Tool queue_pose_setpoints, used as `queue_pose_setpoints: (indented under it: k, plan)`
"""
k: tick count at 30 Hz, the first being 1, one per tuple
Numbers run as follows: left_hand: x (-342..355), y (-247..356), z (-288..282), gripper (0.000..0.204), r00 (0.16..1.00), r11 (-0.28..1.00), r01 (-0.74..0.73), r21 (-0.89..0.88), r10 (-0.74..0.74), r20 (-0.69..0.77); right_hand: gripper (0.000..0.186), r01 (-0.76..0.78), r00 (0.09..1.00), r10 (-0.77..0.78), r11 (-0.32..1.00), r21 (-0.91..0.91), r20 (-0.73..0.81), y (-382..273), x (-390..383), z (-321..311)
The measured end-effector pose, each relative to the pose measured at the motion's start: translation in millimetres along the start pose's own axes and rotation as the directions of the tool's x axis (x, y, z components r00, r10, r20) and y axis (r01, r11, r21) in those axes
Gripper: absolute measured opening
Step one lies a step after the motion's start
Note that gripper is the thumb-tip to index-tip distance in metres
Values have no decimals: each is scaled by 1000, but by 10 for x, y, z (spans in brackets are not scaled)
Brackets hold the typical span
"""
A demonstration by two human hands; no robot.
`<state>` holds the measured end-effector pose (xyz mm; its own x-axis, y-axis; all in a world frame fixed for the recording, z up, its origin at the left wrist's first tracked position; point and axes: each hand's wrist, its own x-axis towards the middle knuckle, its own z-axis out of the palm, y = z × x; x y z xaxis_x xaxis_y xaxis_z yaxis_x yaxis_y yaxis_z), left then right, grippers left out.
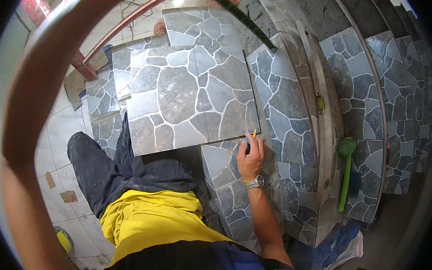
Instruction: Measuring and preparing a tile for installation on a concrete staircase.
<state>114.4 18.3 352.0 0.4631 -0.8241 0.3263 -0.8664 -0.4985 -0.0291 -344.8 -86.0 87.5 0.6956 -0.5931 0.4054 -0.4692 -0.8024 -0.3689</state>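
My right hand [249, 160] is shut on a short yellow pencil [254, 132] and wears a silver wristwatch [254, 183]. The pencil tip touches the near right corner of a large loose tile [189, 94] with a grey-blue stone pattern, which lies flat over a tiled step [229, 183]. The hand itself rests on that step's tiled surface just below the loose tile. My left arm [27, 196] sweeps up the left rim, blurred and close to the lens; its hand cannot be made out. My yellow shirt and dark trousers fill the lower middle.
Curved steps [356, 87] tiled in the same pattern rise to the right. A long metal straightedge [323, 103] lies along one step edge, a green-handled mallet [347, 171] beside it. More tiles [102, 92] are stacked at left on a pale floor. A red-brown rail [120, 27] crosses the top.
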Motion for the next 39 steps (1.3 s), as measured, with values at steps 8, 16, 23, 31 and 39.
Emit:
queue_pose_setpoints:
  k: [8, 16, 23, 31, 39]
  plan:
    - [-2346, 612, 890, 20, 743, -143, 643, -753, -123, 658, 56, -77, 943, -106, 853, 516, 315, -1316, 471, -421]
    - [-2611, 1761, 1201, 14, 795, -506, 343, -792, -293, 531, 68, 100, 858, -263, 928, 360, 441, -1692, 824, -497]
    - [-2597, 1356, 1109, 34, 866, -357, 325, -876, -260, 427, 47, 410, 682, -383, 906, 109, 623, -1599, 1488, -1222]
    - [-3057, 412, 2108, 66, 555, -409, 368, -835, -624, 550, 40, 649, 732, -272, 557, -518, 625, -1429, 3338, -2373]
    - [-3362, 432, 2178, 56, 790, -635, 169, -754, -370, 488, 45, 700, 714, -64, 65, -711, 697, -1648, 4177, -1685]
